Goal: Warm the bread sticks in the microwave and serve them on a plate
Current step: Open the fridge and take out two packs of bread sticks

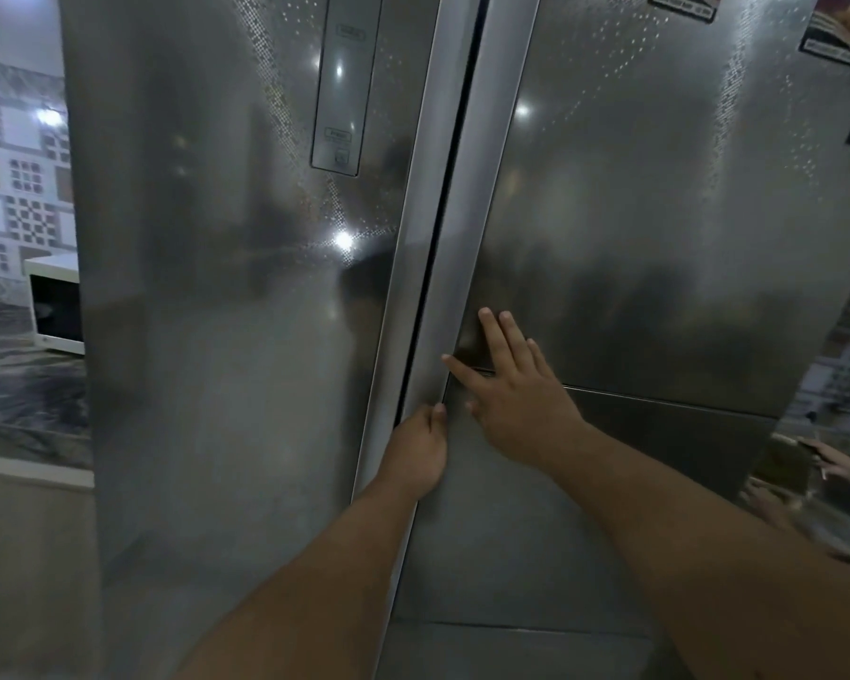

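I had my left hand [413, 449] curled over the inner edge of the fridge's right door [634, 213], fingertips hooked into the dark seam between the doors, presumably to pull that door open. My right hand [516, 385] lay just right of that grip, fingers spread flat on the steel, likely steadying it. The bread sticks were nowhere in view; I judged them to be inside. The microwave [55, 306] stood far left of the grip on the counter [25, 395]. Stickers [683, 4] high above the grip and the control panel [337, 85] on the left door carried writing too blurred to read.
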